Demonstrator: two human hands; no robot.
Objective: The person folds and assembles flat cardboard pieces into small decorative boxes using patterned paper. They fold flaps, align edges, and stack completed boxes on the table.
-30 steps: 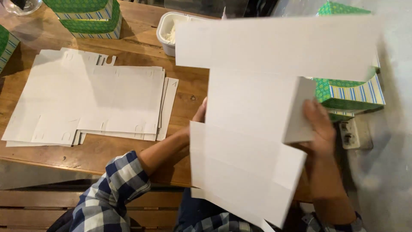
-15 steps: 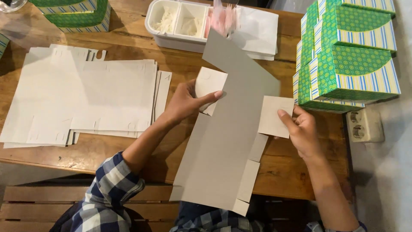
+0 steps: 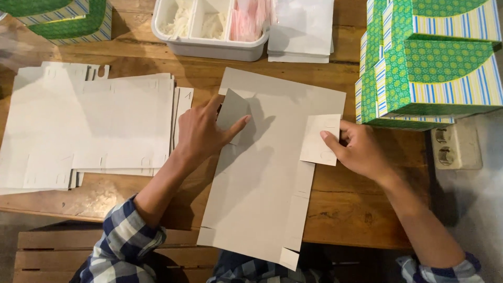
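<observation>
Near the wooden table's (image 3: pixel 367 209) front edge, the grey cardboard box blank (image 3: pixel 267 173) is best creased crisply with both side flaps pinched evenly, one grasped by the left hand (image 3: pixel 201 131), one by the right hand (image 3: pixel 361 149).

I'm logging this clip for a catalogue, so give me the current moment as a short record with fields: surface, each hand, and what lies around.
surface: wooden table
main item: flat grey cardboard blank, lying over the table's near edge
left hand: folding up the side flap on the blank's left edge
right hand: pressing the white flap on its right edge
left of blank: stack of flat blanks
behind: white divided tray
right: finished green patterned boxes, stacked
</observation>
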